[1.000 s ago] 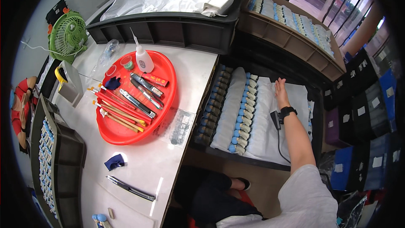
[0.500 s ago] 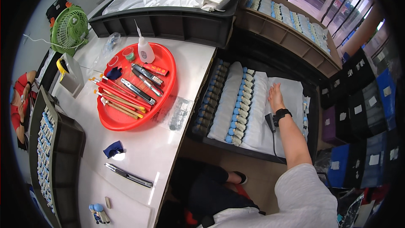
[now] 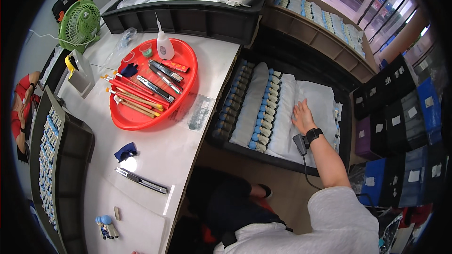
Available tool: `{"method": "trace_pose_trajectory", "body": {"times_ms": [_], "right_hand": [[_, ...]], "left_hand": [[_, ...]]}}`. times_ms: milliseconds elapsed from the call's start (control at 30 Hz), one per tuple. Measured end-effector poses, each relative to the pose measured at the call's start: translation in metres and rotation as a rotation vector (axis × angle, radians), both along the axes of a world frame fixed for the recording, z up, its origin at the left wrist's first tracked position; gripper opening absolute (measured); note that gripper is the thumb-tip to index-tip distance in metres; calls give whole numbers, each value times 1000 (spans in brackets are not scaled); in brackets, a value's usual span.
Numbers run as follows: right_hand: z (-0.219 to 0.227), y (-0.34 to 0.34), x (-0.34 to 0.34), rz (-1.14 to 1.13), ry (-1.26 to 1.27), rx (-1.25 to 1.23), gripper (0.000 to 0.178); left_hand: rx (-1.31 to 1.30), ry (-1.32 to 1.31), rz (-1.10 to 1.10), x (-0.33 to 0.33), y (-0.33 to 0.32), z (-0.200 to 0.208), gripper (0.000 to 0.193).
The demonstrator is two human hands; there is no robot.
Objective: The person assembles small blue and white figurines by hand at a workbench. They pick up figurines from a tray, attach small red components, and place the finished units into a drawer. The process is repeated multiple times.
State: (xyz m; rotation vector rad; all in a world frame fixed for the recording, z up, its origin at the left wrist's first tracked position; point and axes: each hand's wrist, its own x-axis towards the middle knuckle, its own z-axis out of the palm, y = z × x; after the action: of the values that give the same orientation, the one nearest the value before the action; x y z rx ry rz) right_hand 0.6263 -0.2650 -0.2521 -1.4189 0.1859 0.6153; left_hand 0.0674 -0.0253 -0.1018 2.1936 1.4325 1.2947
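White worktable [image 3: 179, 150] bears a red tray [image 3: 136, 117]; dark crates [image 3: 405, 127] surround.

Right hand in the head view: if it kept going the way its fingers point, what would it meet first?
The right hand lies flat on the white paper sheet in the black tray, fingers pointing away from the person. Straight on is more sheet, then probably the tray's far wall; depth is unclear.

Red round tray [image 3: 141, 120] of brushes, green desk fan [image 3: 78, 24], white squeeze bottle [image 3: 165, 47], blue-haired figurine [image 3: 107, 226]
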Motion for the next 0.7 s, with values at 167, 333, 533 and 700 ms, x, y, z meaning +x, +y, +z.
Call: {"method": "trace_pose_trajectory", "body": {"times_ms": [167,333,533,700], "right_hand": [[33,-5,-20,61,44,-9,97],[56,-7,-57,200,215,-19,99],[37,-7,-76,177,231,-73,99],[45,-12,-76,199,163,-203,95]], "left_hand": [[-18,-9,-6,-6,-1,-3,16],[-1,-3,-6,-5,-1,-3,17],[14,0,-20,-4,0,-2,17],[8,8,-23,-7,0,-3,18]]}}
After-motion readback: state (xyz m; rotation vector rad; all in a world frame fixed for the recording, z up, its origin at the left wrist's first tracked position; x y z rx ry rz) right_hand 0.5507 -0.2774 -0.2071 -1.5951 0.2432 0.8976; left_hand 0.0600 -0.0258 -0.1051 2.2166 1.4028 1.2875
